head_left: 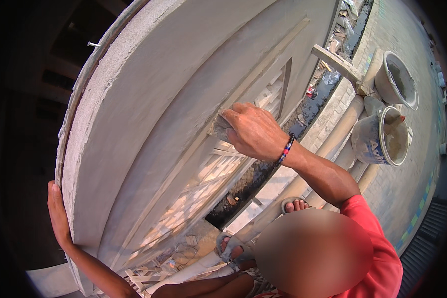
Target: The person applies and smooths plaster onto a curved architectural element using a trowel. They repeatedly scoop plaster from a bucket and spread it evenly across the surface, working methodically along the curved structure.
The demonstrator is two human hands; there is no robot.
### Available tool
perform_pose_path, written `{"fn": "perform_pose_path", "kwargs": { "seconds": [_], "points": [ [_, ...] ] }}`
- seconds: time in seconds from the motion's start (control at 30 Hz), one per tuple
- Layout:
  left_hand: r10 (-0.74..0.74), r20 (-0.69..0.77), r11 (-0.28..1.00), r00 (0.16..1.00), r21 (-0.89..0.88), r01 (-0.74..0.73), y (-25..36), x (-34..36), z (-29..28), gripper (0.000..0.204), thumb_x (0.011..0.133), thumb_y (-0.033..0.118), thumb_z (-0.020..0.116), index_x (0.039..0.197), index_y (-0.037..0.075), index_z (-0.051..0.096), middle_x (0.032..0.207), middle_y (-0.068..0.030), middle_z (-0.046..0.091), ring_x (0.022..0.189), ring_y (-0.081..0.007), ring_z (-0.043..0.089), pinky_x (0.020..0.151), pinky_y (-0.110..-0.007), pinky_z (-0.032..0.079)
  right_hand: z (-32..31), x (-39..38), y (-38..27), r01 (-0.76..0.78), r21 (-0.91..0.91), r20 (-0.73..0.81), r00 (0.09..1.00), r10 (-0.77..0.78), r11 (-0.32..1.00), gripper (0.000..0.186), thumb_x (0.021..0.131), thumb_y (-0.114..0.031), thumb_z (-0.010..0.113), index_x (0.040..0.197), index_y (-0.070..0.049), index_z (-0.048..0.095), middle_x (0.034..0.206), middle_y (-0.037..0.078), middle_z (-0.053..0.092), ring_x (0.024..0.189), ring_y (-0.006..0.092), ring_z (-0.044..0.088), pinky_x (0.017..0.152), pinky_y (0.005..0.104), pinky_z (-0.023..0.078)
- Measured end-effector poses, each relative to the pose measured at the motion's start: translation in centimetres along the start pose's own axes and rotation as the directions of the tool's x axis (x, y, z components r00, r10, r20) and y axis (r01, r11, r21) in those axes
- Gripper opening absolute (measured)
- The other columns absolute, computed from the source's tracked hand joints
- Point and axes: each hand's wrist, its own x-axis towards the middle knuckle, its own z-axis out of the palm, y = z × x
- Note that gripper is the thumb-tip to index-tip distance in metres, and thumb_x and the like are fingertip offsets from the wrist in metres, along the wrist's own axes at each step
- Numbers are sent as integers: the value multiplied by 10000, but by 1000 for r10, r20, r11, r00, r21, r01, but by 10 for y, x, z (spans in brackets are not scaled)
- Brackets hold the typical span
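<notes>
My right hand (256, 131) is closed around a grey, sponge-like pad (220, 128). It presses the pad against a narrow raised band (191, 149) on the grey plastered wall (149, 94). Much of the pad is hidden by my fingers. A beaded bracelet (286, 149) circles the right wrist. At the far left, my left hand (58, 213) rests along the rough outer edge (70, 181) of the wall, fingers stretched out and nothing in them. The band runs diagonally along the smooth plaster, just above a window-like opening (203, 184).
Two buckets (370, 139) (387, 74) stand at the right beside round poles (340, 124), where my sandalled feet (231, 247) rest. A wooden beam (337, 64) juts from the wall. Below runs a dark, littered ditch (243, 191), with paving (382, 30) beyond. A nail (93, 44) sticks out at the upper left.
</notes>
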Motion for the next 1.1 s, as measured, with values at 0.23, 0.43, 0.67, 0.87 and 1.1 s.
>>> {"fn": "perform_pose_path", "kwargs": {
  "seconds": [0.23, 0.43, 0.67, 0.87, 1.1],
  "points": [
    [-3, -3, 1000, 1000, 4, 3, -7, 0, 0, 533, 1069, 543, 347, 1021, 31, 485, 933, -84, 457, 908, -200, 404, 922, -319, 370, -70, 11, 52, -237, -85, -292, 935, 203, 968, 358, 851, -124, 629, 1161, 51, 666, 1023, 235, 685, 956, 385, 665, 896, 444, 518],
    [11, -7, 1000, 1000, 18, -11, -10, 1, -2, 541, 1069, 541, 347, 1059, 23, 503, 943, -91, 481, 922, -207, 426, 936, -328, 372, -34, 5, 31, -147, -79, -65, 988, 142, 986, 387, 830, -100, 633, 1171, 83, 647, 1031, 243, 682, 972, 389, 667, 881, 458, 533],
    [27, 51, 999, 998, -40, -25, -9, 2, -3, 529, 1075, 518, 352, 1053, 11, 500, 944, -83, 479, 909, -202, 420, 922, -318, 378, -10, -33, 42, -35, 395, -391, 898, 202, 918, 373, 871, -117, 629, 1178, 95, 633, 1098, 270, 685, 974, 426, 677, 873, 448, 538],
    [19, 46, 999, 999, -30, -18, -9, 2, -2, 527, 1078, 516, 348, 1049, 13, 504, 942, -78, 478, 908, -196, 415, 918, -316, 376, -32, -7, 149, -176, 811, -400, 530, 747, 559, 526, 907, -169, 662, 1323, 135, 560, 1046, 189, 715, 923, 163, 667, 817, 291, 532],
    [-36, -43, 999, 998, 12, 36, -3, -1, 0, 554, 1063, 552, 345, 1068, 22, 510, 961, -89, 497, 924, -205, 425, 938, -336, 375, 36, -15, 71, -173, 804, -326, 671, 666, 568, 513, 887, -130, 678, 1306, 144, 568, 860, 86, 669, 755, 98, 583, 674, 262, 498]
  ]
}}
